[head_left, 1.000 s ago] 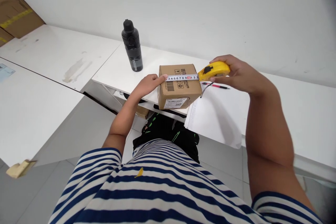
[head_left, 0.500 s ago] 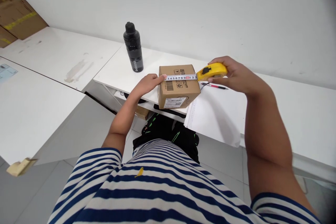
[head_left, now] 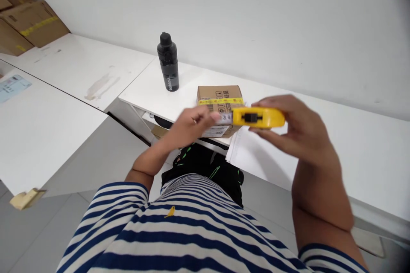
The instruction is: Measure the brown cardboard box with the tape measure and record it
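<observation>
My right hand (head_left: 297, 130) is wrapped round a yellow tape measure (head_left: 267, 118) with a black slide button, held above the right side of a brown cardboard box (head_left: 205, 93). A short piece of pale, blurred blade (head_left: 226, 118) sticks out of the case's left end. My left hand (head_left: 194, 124), slightly smeared by motion, pinches that blade close to the case. On the white table, the box carries a yellow strip (head_left: 209, 102) with red marks across its top and a white label (head_left: 215, 131) on its near side. My hands and the tape measure hide parts of the box.
A black bottle (head_left: 169, 66) stands upright behind the box, to the left. White paper (head_left: 253, 153) overhangs the table's (head_left: 339, 136) front edge. More cardboard boxes (head_left: 41, 23) are stacked at the far left, beyond another white tabletop (head_left: 48, 132).
The tape measure has lifted off the box top and come nearer to me. Less blade shows outside the case. Both hands moved with it, and the yellow strip on the box is now visible.
</observation>
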`<state>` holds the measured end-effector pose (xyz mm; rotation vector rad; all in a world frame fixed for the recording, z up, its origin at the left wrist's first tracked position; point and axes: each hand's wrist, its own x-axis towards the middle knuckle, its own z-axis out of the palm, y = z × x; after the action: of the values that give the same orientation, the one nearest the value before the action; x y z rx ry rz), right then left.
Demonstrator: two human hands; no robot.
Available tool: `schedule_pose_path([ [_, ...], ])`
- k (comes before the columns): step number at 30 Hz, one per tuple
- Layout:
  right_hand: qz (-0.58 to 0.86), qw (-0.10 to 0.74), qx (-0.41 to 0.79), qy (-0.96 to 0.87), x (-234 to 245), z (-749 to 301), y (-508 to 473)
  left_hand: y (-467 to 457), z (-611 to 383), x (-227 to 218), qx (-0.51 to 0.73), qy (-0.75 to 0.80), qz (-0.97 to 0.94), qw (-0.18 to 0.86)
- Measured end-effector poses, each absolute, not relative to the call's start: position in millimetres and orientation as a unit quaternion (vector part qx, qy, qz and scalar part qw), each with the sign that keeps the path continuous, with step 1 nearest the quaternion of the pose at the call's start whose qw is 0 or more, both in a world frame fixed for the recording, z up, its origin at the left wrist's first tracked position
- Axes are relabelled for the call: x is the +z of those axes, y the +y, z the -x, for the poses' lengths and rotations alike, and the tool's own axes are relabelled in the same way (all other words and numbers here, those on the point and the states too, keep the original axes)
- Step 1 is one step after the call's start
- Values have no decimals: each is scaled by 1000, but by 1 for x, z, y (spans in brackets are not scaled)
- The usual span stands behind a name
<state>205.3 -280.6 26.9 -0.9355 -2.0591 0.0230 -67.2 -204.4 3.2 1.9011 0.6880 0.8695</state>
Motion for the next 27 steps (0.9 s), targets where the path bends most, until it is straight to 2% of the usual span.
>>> schedule_pose_path([
  [3, 365, 434, 20, -823, 11, -196, -307, -233, 41, -32, 281, 216, -756, 550],
  [8, 471, 461, 17, -752, -36, -191, -335, -255, -5, -105, 190, 148, -606, 758],
  [11, 495, 451, -6, -743, -66, -189, -345, -260, -24, -128, 217, 149, -546, 796],
  [14, 480, 392, 19, -785, -83, -206, -343, -258, -35, -141, 227, 176, -496, 819],
  [16, 505, 350, 41, -788, -88, -234, -326, -249, -38, -146, 225, 183, -525, 800],
  [18, 620, 295, 45, -726, -91, -270, -297, -236, -39, -148, 238, 181, -612, 732],
  [20, 758, 195, 33, -621, -96, -306, -261, -221, -43, -147, 236, 182, -723, 624],
  [22, 834, 98, 72, -538, -105, -333, -228, -209, -47, -145, 198, 189, -824, 497],
  [24, 841, 91, 104, -524, -114, -348, -205, -200, -52, -144, 138, 192, -887, 396],
  [27, 817, 152, 103, -547, -125, -350, -192, -195, -54, -148, 91, 193, -917, 337],
])
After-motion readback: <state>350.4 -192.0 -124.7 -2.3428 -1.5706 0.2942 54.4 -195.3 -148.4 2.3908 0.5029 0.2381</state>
